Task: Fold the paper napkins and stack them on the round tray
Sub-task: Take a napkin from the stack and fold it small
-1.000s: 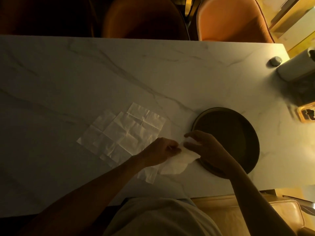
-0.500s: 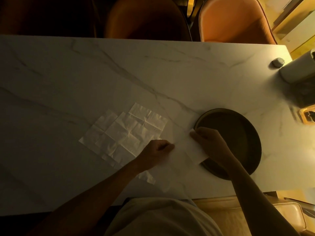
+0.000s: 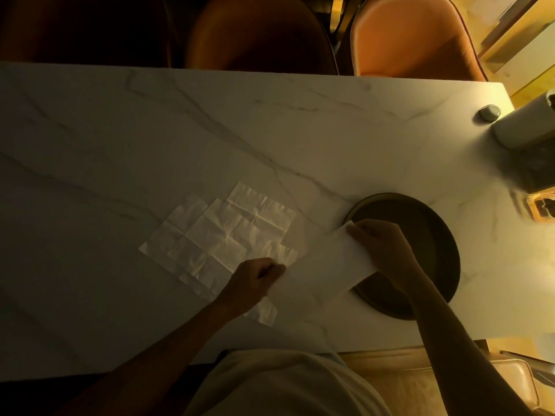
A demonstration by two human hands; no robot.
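Note:
A white paper napkin [image 3: 327,265] is stretched flat between my two hands over the marble table. My left hand [image 3: 255,276] pinches its left edge with curled fingers. My right hand [image 3: 381,250] pinches its right edge, which lies over the rim of the dark round tray [image 3: 435,235]. The tray shows nothing else in it. To the left, several unfolded, creased napkins [image 3: 222,238] lie overlapping on the table; my left forearm covers their near corner.
The marble table [image 3: 210,139] stretches wide to the left and back. At its right end stand a white cylindrical object [image 3: 522,127], a small round knob [image 3: 489,112] and an amber glass item [image 3: 542,207]. Chairs [image 3: 411,40] line the far edge.
The napkin was bunched between my hands a second ago. My hands have drawn apart, the right one moving up over the tray's rim, and the napkin is now spread flat.

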